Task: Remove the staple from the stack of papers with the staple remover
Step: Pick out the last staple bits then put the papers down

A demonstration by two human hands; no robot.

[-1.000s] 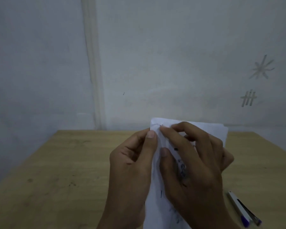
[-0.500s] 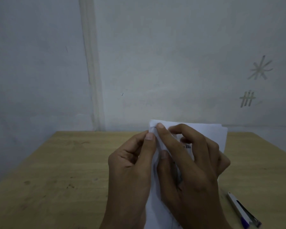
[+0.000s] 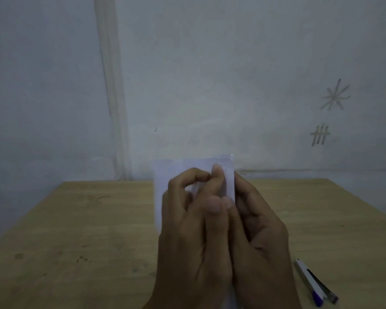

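Observation:
I hold a white stack of papers upright above the wooden table, close to me. My left hand grips it from the front left, fingers curled over the sheets. My right hand holds its right edge, with the thumb pressed on the paper near the top. The frame is blurred and I cannot make out the staple. The white and purple staple remover lies on the table at the lower right, apart from both hands.
A grey wall with pencil marks rises right behind the table's far edge. The table's left and right edges slant outward toward me.
The paper stack has turned and shifted left in my hands. My right hand moved from lying across the front of the sheets to gripping their right edge. The left fingers curled over the front.

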